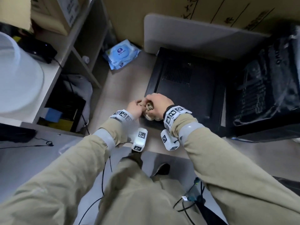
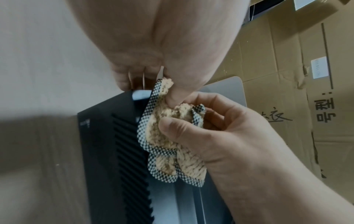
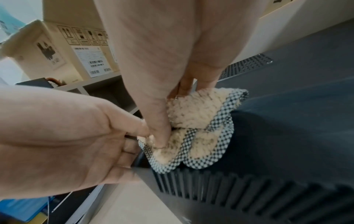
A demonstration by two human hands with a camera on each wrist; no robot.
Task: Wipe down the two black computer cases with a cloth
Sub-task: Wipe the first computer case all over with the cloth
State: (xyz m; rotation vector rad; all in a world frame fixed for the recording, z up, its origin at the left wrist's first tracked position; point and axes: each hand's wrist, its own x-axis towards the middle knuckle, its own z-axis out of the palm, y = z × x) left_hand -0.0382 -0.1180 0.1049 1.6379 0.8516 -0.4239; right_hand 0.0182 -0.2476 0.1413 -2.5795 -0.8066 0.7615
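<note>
While both hands are bunching up over the near front corner of the black case (image 1: 186,88), the cloth (image 1: 150,113) is mostly getting buried in the head view. The right hand (image 1: 158,103) is clutching it; the left hand (image 1: 134,107) is pinching an edge. The second case (image 1: 263,88), right of the first, is looking blurry and cut off.

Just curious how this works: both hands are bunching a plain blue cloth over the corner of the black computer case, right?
Not quite: the cloth is beige and fluffy with a black-and-white checked edge, as the right wrist view shows. Both the left hand and right hand do grip it at the black computer case corner.
</note>
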